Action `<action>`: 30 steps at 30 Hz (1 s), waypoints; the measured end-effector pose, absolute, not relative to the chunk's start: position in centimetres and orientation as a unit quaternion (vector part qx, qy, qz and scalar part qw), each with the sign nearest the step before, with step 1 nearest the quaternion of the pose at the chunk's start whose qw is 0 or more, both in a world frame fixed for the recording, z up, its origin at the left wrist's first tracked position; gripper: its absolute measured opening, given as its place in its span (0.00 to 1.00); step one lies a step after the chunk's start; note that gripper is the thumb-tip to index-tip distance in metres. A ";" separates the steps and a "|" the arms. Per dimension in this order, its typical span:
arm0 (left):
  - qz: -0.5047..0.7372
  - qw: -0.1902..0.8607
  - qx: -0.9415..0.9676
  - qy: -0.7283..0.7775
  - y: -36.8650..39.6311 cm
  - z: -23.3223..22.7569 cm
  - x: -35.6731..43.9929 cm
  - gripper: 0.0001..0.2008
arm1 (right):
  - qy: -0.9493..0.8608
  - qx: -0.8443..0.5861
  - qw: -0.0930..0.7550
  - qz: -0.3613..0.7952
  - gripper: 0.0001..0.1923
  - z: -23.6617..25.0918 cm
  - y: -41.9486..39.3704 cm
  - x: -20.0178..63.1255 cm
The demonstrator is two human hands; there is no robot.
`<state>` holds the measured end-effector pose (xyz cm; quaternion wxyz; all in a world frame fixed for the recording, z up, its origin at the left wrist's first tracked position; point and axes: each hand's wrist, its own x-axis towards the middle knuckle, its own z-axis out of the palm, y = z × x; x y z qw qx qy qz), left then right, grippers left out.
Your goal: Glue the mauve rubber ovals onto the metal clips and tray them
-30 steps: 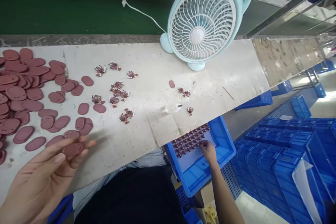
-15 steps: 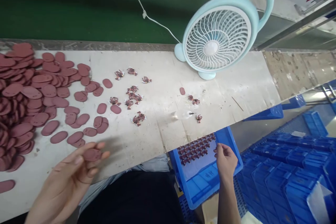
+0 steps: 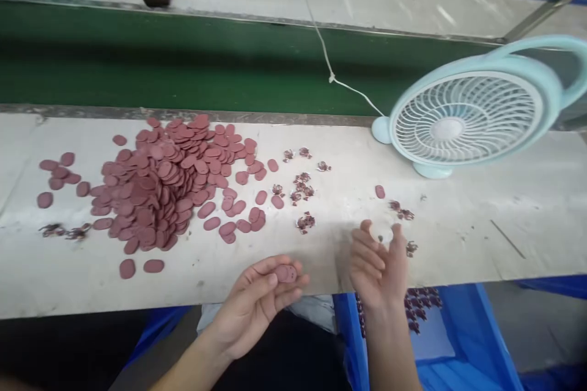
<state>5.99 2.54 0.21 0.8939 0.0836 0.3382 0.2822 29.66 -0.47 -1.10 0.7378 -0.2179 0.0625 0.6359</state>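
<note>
My left hand pinches one maroon oval piece between thumb and fingertips, just over the near edge of the white table. To its right my right hand is raised above that edge with its fingers spread and nothing in it. A large heap of maroon oval pieces lies on the table to the left. Small dark clip-like parts are scattered mid-table, the nearest close to my right fingertips.
A pale blue desk fan stands at the back right, its white cord running up over the green belt. A blue tray with rows of small dark parts sits below the table edge, under my right forearm.
The view has swung left and pulled back. My right hand rose from the blue tray to above the table edge and spread its fingers. My left hand kept the oval piece.
</note>
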 end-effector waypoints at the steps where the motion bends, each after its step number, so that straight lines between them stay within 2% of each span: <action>1: 0.279 0.898 0.084 0.331 2.4 0.2 6.0 0.11 | 0.040 -0.252 0.736 0.627 0.21 -0.4 -0.7 28.7; 4: 0.278 0.899 0.091 0.327 2.2 0.1 6.2 0.11 | -0.058 -0.401 0.729 0.552 0.20 1.5 -2.0 25.2; 7: 0.286 0.889 0.119 0.336 2.2 -0.1 6.5 0.11 | -0.117 -0.478 0.721 0.488 0.17 2.3 -2.9 22.7; 16: 0.290 0.872 0.140 0.370 2.9 0.0 6.6 0.09 | -0.160 -0.502 0.704 0.476 0.18 3.0 -3.3 22.0; 21: 0.281 0.885 0.160 0.336 2.7 0.1 6.3 0.23 | -0.214 -0.534 0.697 0.427 0.16 3.2 -3.1 21.2; 30: 0.317 0.888 0.168 0.287 2.0 -0.1 6.8 0.17 | -0.279 -0.594 0.705 0.269 0.14 2.2 -3.6 19.5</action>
